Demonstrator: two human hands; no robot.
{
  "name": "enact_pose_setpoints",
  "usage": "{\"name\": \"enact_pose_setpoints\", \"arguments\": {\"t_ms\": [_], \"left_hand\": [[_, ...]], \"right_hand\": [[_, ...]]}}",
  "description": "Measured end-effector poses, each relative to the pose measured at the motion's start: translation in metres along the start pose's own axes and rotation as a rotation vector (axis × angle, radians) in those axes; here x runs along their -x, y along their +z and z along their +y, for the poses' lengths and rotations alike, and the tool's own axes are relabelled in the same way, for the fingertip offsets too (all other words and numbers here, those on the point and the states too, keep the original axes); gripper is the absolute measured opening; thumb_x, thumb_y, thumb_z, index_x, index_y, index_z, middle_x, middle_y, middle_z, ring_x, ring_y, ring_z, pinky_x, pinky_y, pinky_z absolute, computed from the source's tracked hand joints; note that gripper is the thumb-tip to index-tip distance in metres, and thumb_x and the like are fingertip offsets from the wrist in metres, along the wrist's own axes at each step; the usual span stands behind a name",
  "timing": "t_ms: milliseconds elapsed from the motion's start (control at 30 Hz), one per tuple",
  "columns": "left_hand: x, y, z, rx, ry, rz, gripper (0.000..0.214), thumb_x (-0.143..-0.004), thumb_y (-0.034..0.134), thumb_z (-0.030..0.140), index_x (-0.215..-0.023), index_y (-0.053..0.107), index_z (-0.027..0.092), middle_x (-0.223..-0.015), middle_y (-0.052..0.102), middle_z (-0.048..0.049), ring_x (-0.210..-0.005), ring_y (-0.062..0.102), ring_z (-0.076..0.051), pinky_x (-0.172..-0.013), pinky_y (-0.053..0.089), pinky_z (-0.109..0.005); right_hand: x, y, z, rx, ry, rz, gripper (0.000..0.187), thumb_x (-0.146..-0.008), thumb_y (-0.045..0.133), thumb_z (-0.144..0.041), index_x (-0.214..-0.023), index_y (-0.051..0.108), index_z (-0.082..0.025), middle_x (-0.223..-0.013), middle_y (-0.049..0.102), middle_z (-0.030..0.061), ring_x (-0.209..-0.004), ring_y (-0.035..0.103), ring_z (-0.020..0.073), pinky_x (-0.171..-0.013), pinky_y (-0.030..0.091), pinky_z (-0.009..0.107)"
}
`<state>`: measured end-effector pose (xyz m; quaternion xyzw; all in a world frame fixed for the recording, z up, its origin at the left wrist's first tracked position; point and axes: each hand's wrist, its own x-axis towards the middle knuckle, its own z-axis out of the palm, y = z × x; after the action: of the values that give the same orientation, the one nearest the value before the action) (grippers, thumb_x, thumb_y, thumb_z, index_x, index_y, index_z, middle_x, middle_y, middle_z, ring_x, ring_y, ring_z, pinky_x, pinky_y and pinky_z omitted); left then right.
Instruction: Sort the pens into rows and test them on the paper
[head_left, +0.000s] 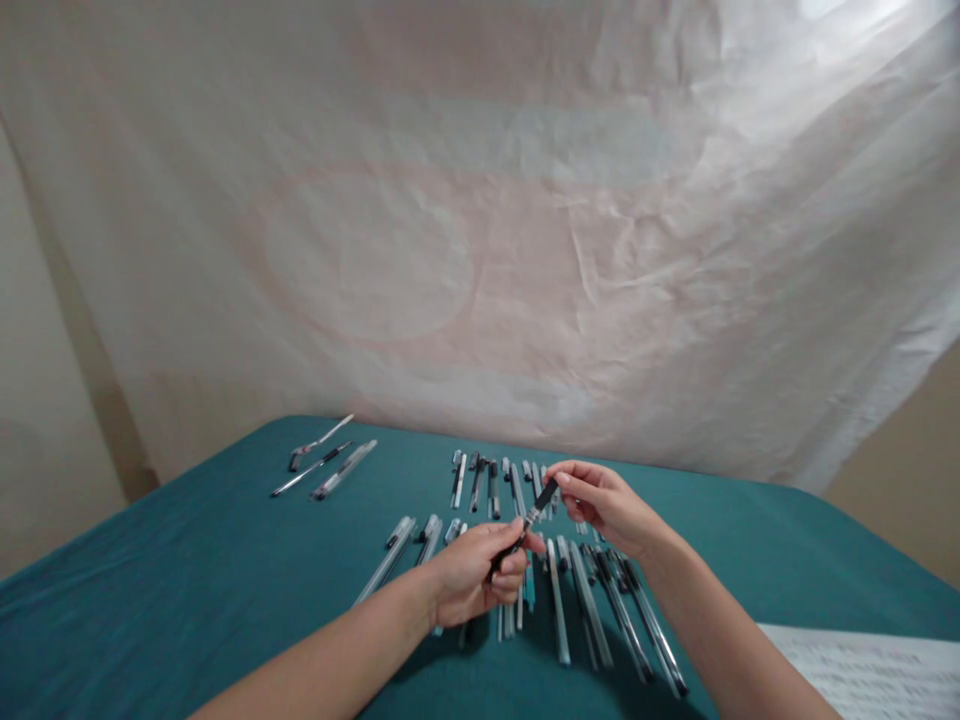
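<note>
A dark pen slants up to the right between my two hands, above the rows of pens. My left hand is closed around its lower part. The fingertips of my right hand pinch its black upper end, which looks like a cap; whether that end is apart from the barrel I cannot tell. Below my hands lies a near row of pens, among them a clear pen and a dark-capped pen. Behind my hands runs a far row, with a black-and-clear pen in it. My hands hide parts of both rows.
Several items lie apart at the far left of the green cloth: a clear pen, a dark-gripped pen and a thin white item. A written sheet of paper rests at the lower right. A pale sheet hangs behind.
</note>
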<state>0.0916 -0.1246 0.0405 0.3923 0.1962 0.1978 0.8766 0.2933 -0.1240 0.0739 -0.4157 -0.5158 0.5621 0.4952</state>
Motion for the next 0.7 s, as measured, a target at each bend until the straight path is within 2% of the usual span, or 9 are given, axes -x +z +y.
{"name": "enact_pose_setpoints", "arguments": {"t_ms": [133,167,300,400,700], "left_hand": [[0.001,0.002,0.001,0.03,0.001,-0.032,0.032,-0.086,0.042,0.04,-0.088,0.057,0.012,-0.049,0.025,0.0085,-0.04,0.02,-0.003,-0.044,0.014,-0.02],[0.001,0.002,0.001,0.033,0.01,-0.034,0.032,-0.086,0.041,0.039,-0.088,0.057,0.012,-0.049,0.025,0.0085,-0.04,0.02,-0.003,-0.044,0.013,-0.02],[0.001,0.003,0.001,0.035,0.013,-0.021,0.032,-0.086,0.042,0.039,-0.087,0.057,0.011,-0.048,0.026,0.0084,-0.039,0.02,-0.003,-0.043,0.012,-0.019],[0.001,0.003,0.001,0.05,-0.011,-0.023,0.031,-0.086,0.042,0.039,-0.087,0.057,0.011,-0.048,0.024,0.0086,-0.039,0.018,-0.003,-0.042,0.011,-0.018],[0.003,0.0,0.007,0.161,-0.101,-0.074,0.032,-0.089,0.035,0.034,-0.085,0.057,0.01,-0.042,0.02,0.0097,-0.036,0.01,-0.003,-0.038,0.009,-0.016]], "right_hand": [[0.001,0.003,-0.002,-0.066,-0.012,-0.016,0.034,-0.066,0.067,-0.041,-0.09,0.062,-0.017,-0.076,0.059,0.0014,-0.048,0.041,0.0045,-0.043,0.032,0.018],[0.001,0.003,-0.001,-0.057,-0.008,-0.006,0.034,-0.068,0.065,-0.042,-0.091,0.061,-0.017,-0.076,0.059,0.0015,-0.048,0.041,0.0047,-0.043,0.032,0.018],[-0.002,0.005,0.003,0.091,-0.011,0.058,0.033,-0.069,0.061,-0.048,-0.067,0.053,-0.016,-0.053,0.049,-0.004,-0.042,0.038,0.0056,-0.043,0.031,0.019],[-0.002,0.004,0.002,0.179,-0.037,0.1,0.037,-0.068,0.063,-0.049,-0.059,0.047,-0.017,-0.051,0.047,-0.0047,-0.043,0.039,0.0057,-0.045,0.031,0.02],[0.002,-0.006,-0.007,0.229,-0.041,0.023,0.033,-0.069,0.063,-0.047,-0.076,0.059,-0.014,-0.061,0.051,-0.0012,-0.053,0.044,0.0078,-0.048,0.036,0.02]]}}
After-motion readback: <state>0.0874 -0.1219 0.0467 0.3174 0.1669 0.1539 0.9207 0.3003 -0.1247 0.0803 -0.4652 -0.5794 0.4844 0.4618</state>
